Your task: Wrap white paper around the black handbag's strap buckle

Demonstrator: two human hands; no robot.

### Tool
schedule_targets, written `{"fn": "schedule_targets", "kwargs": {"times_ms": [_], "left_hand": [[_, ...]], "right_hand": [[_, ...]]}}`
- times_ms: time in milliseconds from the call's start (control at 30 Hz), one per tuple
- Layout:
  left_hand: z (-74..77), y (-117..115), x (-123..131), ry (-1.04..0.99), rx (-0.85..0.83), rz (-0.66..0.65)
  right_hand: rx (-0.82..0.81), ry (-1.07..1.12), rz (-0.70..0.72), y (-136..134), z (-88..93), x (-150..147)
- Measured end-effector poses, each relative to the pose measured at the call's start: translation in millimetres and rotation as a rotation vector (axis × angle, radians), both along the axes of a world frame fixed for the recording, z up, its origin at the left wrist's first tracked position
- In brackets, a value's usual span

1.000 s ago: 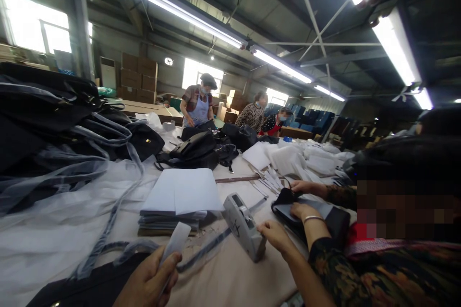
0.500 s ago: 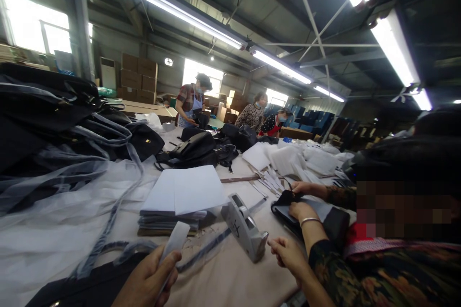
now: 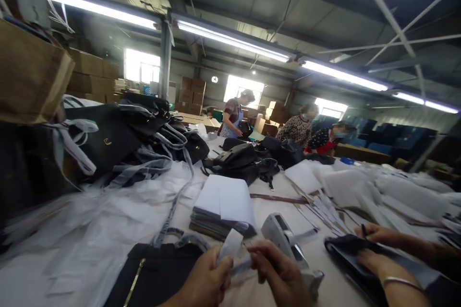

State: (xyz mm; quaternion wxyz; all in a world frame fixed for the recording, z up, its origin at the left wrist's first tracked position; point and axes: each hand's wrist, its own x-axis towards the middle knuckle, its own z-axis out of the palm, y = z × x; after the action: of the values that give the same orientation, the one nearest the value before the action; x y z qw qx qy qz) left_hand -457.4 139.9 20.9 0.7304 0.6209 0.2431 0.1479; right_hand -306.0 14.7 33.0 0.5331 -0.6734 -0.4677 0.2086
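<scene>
A strip of white material (image 3: 231, 244) stands up from between the thumb and fingers of my left hand (image 3: 207, 276). My right hand (image 3: 277, 268) is beside it, its fingers pinched at a thin clear piece (image 3: 242, 265) between the hands. Under and left of my left hand lies a black bag (image 3: 153, 273) with a gold zipper and a wrapped strap. The grey tape dispenser (image 3: 284, 237) is just behind my right hand, partly covered by it. Beyond both hands sits a stack of sheets (image 3: 225, 201) with white paper on top.
Black bags (image 3: 237, 160) and white wrapping (image 3: 144, 206) lie about the table (image 3: 273, 206). At the right, another person's hands (image 3: 382, 254) work on a dark item (image 3: 345, 254). White padded sheets (image 3: 345, 182) are piled behind. More people stand across the table.
The view has swung left. My right hand has moved from the dispenser's end to beside my left hand, and a clear piece now shows between them. The black bag shows more fully.
</scene>
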Motion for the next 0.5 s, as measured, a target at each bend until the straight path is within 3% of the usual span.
{"fn": "schedule_targets", "kwargs": {"times_ms": [67, 167, 500], "left_hand": [[-0.2, -1, -1, -0.035, 0.023, 0.005], [-3.8, 0, -2, -0.098, 0.047, 0.02], [-3.8, 3, -6, -0.194, 0.273, -0.02]], "right_hand": [[0.04, -0.037, 0.062, 23, 13.3, -20], [0.007, -0.111, 0.064, 40, 14.6, -25], [-0.052, 0.072, 0.015, 37, 21.6, -17]]}}
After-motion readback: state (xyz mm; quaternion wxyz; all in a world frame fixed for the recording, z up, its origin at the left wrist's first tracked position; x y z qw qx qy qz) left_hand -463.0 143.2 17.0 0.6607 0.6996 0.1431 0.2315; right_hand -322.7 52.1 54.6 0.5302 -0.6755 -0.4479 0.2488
